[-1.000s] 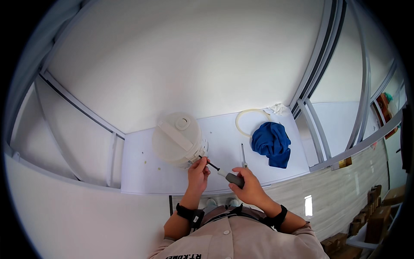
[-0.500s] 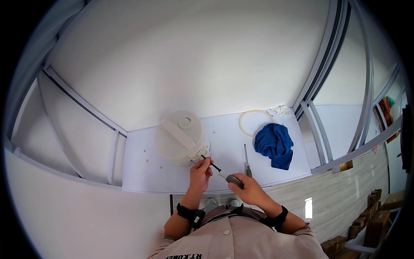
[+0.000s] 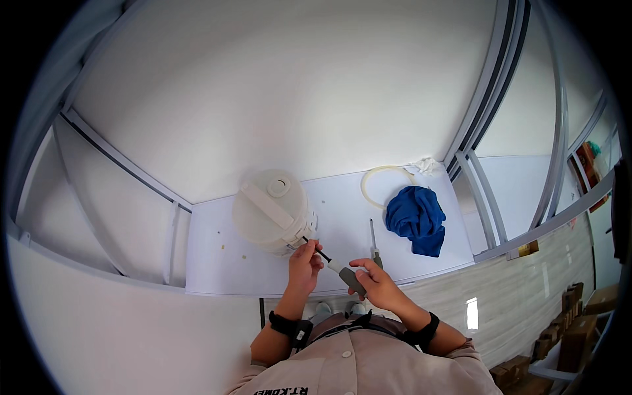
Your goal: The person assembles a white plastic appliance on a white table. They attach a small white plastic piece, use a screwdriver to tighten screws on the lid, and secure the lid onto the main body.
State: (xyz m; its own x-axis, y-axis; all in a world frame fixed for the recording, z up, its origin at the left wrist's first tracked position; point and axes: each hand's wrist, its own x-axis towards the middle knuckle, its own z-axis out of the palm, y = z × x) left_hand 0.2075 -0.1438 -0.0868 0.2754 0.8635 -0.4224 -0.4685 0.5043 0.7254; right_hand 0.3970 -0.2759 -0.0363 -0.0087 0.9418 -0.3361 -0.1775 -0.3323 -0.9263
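A white round rice cooker [image 3: 268, 209] with a carry handle and a round vent on its lid stands at the left of the table. My left hand [image 3: 303, 268] is at its front edge, fingers pinched around the dark shaft of a screwdriver [image 3: 351, 279]. The shaft's tip end meets the cooker's front latch area; the exact contact is too small to tell. My right hand [image 3: 380, 287] is at the grey handle, with index finger and thumb lifted apart and the other fingers partly hidden beneath it. A second screwdriver [image 3: 375, 245] lies just beyond my right hand.
A blue cloth [image 3: 416, 220] lies bunched on the right of the white table [image 3: 276, 283]. Behind it are a pale ring [image 3: 366, 186] and a crumpled white cloth or tissue [image 3: 428, 166]. Small bits lie near the cooker. Metal frame posts [image 3: 484, 197] flank the table.
My right hand's fingers have loosened and spread around the handle. The held screwdriver's handle has swung slightly down and left. My left hand keeps its pinch at the shaft.
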